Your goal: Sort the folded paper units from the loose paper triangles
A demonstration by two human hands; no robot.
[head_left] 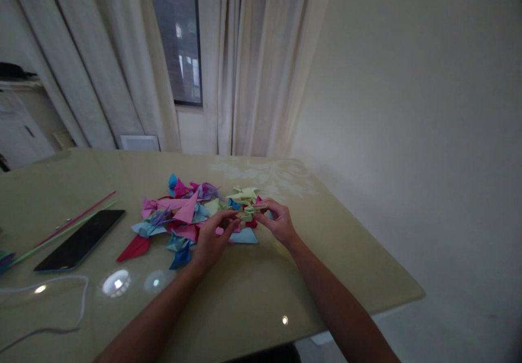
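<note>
A small light green origami crane (pixel 249 209) is between my two hands, just above a pile of folded paper (pixel 187 210). My right hand (pixel 281 221) pinches it from the right with thumb and forefinger. My left hand (pixel 214 238) comes from the left, fingers curled and closed at the crane's near left side; its exact grip is partly hidden. Another pale green crane (pixel 243 193) lies just beyond. Pink, blue, purple and red folded pieces spread out to the left, with a light blue piece (pixel 244 236) beneath my hands.
On the left lie a black phone (pixel 81 240), a thin pink stick (pixel 75 219) and a green one beside it. A white cable (pixel 84 297) loops at the near left. The glossy table (pixel 253 297) reflects lamps; a wall (pixel 428 107) rises to the right, curtains behind.
</note>
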